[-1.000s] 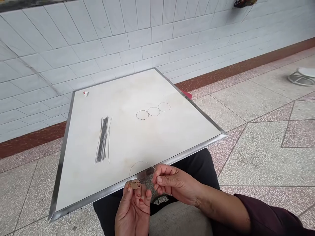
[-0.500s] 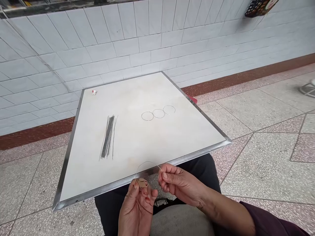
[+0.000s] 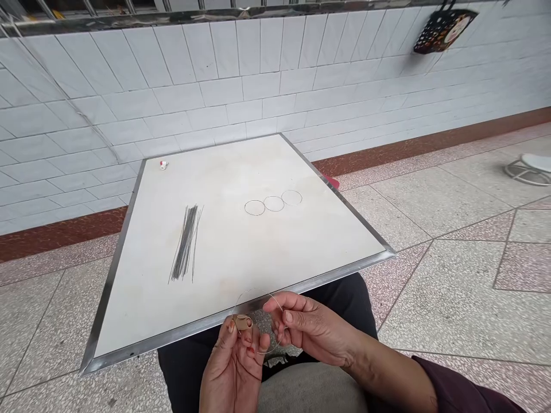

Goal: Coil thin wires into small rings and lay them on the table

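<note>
1. The left hand keeps its grip pinched on a thin wire loop, beside a tan finger wrap.
2. The right hand has just straightened its index finger out of a pinch; whether it grasps the wire I cannot tell.
3. So the left hand probably steadies the loop, at the table's near edge.
4. Three wire rings and a wire bundle stay put.
</note>
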{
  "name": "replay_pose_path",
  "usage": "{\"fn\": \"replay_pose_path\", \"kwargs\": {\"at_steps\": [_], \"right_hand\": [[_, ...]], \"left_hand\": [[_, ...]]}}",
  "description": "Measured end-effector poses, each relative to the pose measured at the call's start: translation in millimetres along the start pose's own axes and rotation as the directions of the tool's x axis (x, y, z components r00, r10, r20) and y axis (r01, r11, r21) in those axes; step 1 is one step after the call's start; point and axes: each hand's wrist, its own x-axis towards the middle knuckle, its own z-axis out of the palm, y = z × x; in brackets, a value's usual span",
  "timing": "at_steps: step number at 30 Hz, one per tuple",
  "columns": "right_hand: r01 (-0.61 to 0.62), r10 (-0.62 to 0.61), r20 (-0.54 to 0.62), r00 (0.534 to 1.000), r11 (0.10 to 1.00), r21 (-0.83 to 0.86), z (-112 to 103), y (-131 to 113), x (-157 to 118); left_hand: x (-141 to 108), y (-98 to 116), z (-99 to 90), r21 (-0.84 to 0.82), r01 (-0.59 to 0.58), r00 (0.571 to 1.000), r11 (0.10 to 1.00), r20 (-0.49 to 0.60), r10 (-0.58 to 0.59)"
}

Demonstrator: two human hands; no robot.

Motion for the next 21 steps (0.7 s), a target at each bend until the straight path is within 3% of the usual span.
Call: {"fn": "replay_pose_path", "kwargs": {"at_steps": [7, 11, 17, 21], "right_hand": [[0.019, -0.018, -0.083, 0.996, 1.0, 0.004, -2, 2, 3], [0.009, -0.012, -0.069, 0.998, 0.999, -0.04, -5, -2, 1], [-0.041, 0.049, 0.043, 0.998, 0.986, -0.164, -6, -19, -5], [-0.039, 0.04, -0.003, 0.999, 0.958, -0.282, -4, -26, -4]], "left_hand": [[0, -3, -3.5, 0.061, -0.042, 0.989, 0.997, 0.145, 0.032], [-1, -3, -0.6, 0.128, -0.05, 0.973, 0.99, 0.229, 0.02], [-3, -4, -0.9, 0.19, -0.025, 0.973, 0.981, 0.231, -0.02], [-6, -7, -3.2, 0.273, 0.045, 0.961, 0.961, 0.252, -0.117]]}}
